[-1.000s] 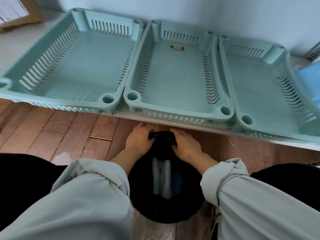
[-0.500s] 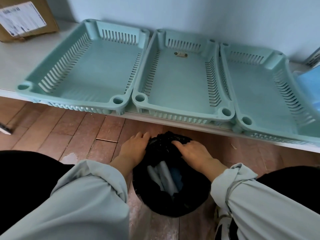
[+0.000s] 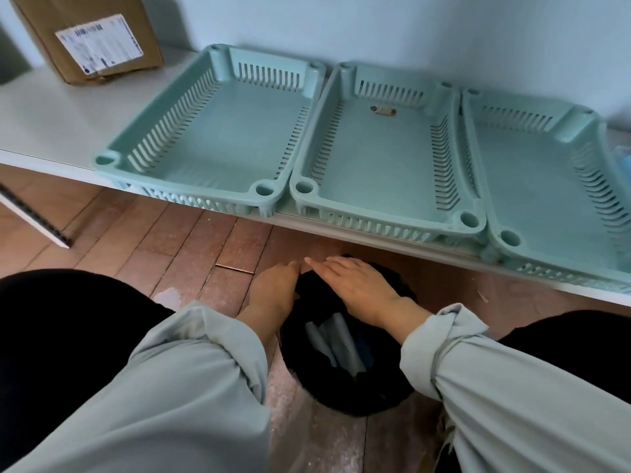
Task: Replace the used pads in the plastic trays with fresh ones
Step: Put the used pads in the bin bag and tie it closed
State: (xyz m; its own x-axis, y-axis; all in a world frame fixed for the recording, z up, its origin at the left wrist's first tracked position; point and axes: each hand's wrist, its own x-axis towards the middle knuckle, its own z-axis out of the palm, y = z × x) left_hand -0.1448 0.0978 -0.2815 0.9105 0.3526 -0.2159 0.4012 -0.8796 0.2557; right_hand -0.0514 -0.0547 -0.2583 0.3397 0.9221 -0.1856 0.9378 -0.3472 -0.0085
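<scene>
Pale blue wall fills the top of the frame, and below it a white shelf [image 3: 51, 124] runs from the left edge down toward the lower right, above a reddish wood floor [image 3: 153, 240]. Three mint-green plastic trays sit side by side on that shelf: the left tray [image 3: 218, 186], the middle tray [image 3: 382, 213] and the right tray [image 3: 546, 254], their rims touching. All three look bare, with no pad in them. Low in the centre of the frame, on the floor between my knees, is a black bag [image 3: 345, 387], its mouth open, with pale rolled pieces that I take for the used pads [image 3: 338, 343] inside it. My left hand [image 3: 273, 288] is at the bag's left edge, fingers bent over the black plastic; I cannot tell whether it grips or only rests there. My right hand [image 3: 355, 285] lies flat on the bag's far rim, fingers straight and pressing, holding nothing. I judge the removal step finished and the bag being closed or pushed down. The next move calls for fresh pads, and a blue sliver at the right edge [image 3: 623, 165] may be them, though I cannot be sure. At upper left stands a cardboard box [image 3: 136, 29] with a white shipping label [image 3: 99, 42]; its print is too blurred to read. A small sticker [image 3: 384, 112] sits on the middle tray's floor, also unreadable.
</scene>
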